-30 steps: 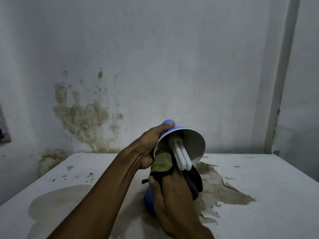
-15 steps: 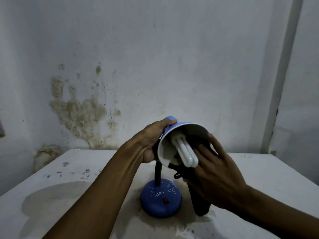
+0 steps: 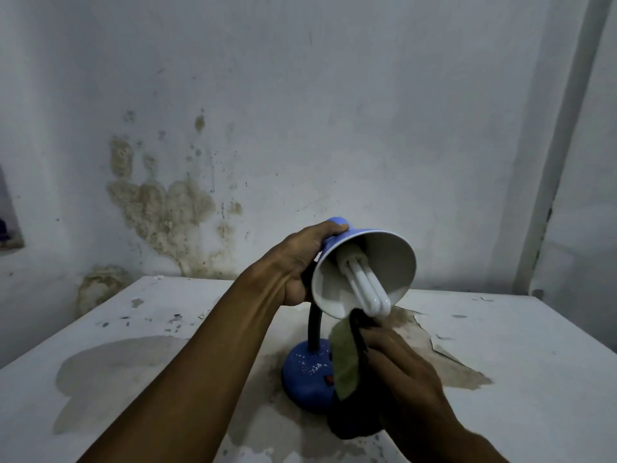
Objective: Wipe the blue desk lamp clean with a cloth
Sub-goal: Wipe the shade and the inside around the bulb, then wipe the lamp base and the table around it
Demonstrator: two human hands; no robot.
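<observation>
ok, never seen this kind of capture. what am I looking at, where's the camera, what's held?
There is no robot here: a person works with two bare hands, filmed by one wide-angle camera worn on the head, looking forward and down. The left hand grips the blue shade of a desk lamp, tilting its white inside and bulb toward the camera. The right hand holds a dark cloth just below the bulb tip. The lamp's blue base stands on a worn white table with peeling paint, against a stained wall.

cloth [image 3: 347, 359] hides part of the lamp base [image 3: 305, 379].
</observation>
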